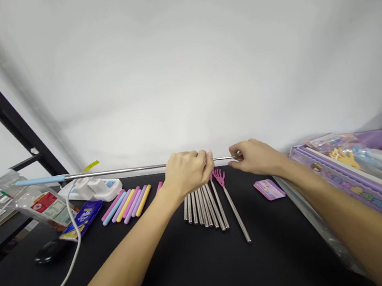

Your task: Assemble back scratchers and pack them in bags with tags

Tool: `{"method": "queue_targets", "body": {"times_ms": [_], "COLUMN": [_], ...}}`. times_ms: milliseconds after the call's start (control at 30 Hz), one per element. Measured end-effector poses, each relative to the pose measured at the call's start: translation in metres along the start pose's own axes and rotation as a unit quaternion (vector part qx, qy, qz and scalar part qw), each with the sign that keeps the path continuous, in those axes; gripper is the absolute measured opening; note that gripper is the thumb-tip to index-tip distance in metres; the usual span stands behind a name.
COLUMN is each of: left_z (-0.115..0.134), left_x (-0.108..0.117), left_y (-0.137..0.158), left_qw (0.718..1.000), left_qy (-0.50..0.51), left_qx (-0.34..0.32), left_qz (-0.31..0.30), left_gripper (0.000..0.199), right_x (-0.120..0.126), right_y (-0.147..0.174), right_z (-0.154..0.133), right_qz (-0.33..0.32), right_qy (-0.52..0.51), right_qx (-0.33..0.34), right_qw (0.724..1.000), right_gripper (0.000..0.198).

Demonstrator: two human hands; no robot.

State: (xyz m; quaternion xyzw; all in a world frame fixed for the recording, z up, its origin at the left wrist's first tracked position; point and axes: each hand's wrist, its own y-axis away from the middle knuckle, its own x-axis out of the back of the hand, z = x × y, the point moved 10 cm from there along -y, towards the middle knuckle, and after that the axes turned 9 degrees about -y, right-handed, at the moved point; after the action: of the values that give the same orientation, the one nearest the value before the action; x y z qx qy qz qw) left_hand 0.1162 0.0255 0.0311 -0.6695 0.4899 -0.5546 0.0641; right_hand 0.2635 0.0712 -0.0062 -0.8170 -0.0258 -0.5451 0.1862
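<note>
Stretched out level above the table is a telescopic back scratcher (118,171) with a thin metal rod and a light blue handle at its left end. My left hand (189,170) is wrapped round the rod near the middle of the view. At the right end, my right hand (254,156) pinches the rod, and its fingers hide the tip. Below them, several metal rods (202,207) lie side by side; one back scratcher rod with a pink hand-shaped head (220,177) lies slightly apart. Several pastel handle sleeves (128,205) rest left of my left forearm.
A purple box (352,178) with bagged back scratchers stands at right, near a small stack of pink cards (269,189). At left are a clear plastic jar (44,203), a power strip (105,190), a blue snack packet (84,218), a black mouse (51,251) and a white cable (65,282).
</note>
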Motion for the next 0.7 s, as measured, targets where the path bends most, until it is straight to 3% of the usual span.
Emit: {"method": "queue_targets", "body": {"times_ms": [67, 267, 567, 633, 700], "left_z": [-0.001, -0.048, 0.012, 0.012, -0.004], "left_x": [0.002, 0.012, 0.012, 0.012, 0.014], "left_y": [0.000, 0.004, 0.003, 0.003, 0.002], "left_qw": [1.000, 0.994, 0.998, 0.999, 1.000], "left_qy": [-0.002, -0.069, -0.013, 0.000, -0.008], "left_qx": [-0.008, 0.077, -0.007, -0.025, -0.004], "left_qz": [0.000, 0.029, 0.057, 0.041, 0.030], "left_gripper": [0.049, 0.050, 0.049, 0.048, 0.049], "right_x": [0.001, 0.006, 0.001, 0.005, 0.012], "right_y": [0.002, 0.009, 0.001, 0.002, 0.004], "right_z": [0.002, 0.033, 0.013, 0.017, 0.031], "right_qz": [-0.009, -0.026, 0.025, 0.033, 0.049], "right_qy": [-0.072, -0.165, -0.080, -0.074, -0.061], "right_qx": [0.015, -0.004, 0.016, 0.014, -0.004], "right_qw": [0.997, 0.986, 0.996, 0.997, 0.997], "right_gripper": [0.020, 0.027, 0.019, 0.017, 0.017]}}
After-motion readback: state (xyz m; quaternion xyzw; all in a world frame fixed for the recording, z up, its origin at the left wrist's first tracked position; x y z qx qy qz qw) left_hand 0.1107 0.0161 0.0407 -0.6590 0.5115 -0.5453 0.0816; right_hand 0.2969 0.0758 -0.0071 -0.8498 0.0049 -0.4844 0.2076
